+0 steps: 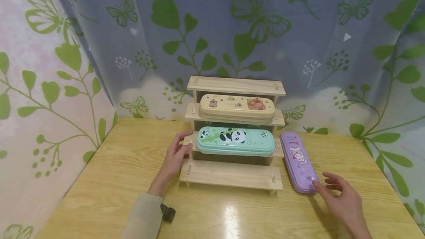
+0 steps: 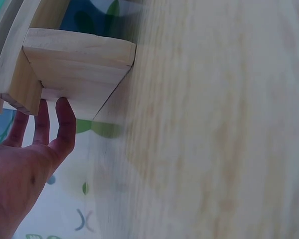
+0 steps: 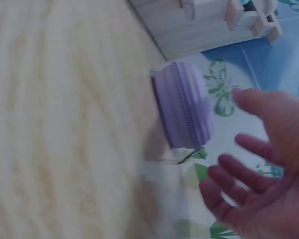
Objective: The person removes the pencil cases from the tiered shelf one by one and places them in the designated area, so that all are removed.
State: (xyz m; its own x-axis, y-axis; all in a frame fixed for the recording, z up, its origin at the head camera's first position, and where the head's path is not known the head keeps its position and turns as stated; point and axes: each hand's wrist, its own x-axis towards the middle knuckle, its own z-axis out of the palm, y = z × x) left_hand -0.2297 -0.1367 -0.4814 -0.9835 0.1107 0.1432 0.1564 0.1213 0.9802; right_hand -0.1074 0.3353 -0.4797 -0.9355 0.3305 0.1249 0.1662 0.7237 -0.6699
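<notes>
A stepped wooden rack (image 1: 232, 174) stands on the table. My left hand (image 1: 176, 150) holds its left side, thumb on the end of a middle tier; in the left wrist view, its fingers (image 2: 65, 124) reach up under the wood. On that tier lies a mint-green pencil case (image 1: 212, 145) with a panda picture, and one tier higher a cream pencil case (image 1: 229, 110). To the right of the rack, a purple zipped pencil case (image 1: 297, 161) lies slanted on the table. My right hand (image 1: 345, 198) is at its near end, fingers loosely spread; the right wrist view shows the case (image 3: 184, 107) outside its grasp.
A wood-grain table (image 1: 109, 180) carries everything. Close behind the rack hangs a blue and white curtain (image 1: 206, 21) with green leaves and butterflies, and similar cloth (image 1: 43, 84) borders the left side. The rack's bare top tier (image 1: 235, 85) sits near the curtain.
</notes>
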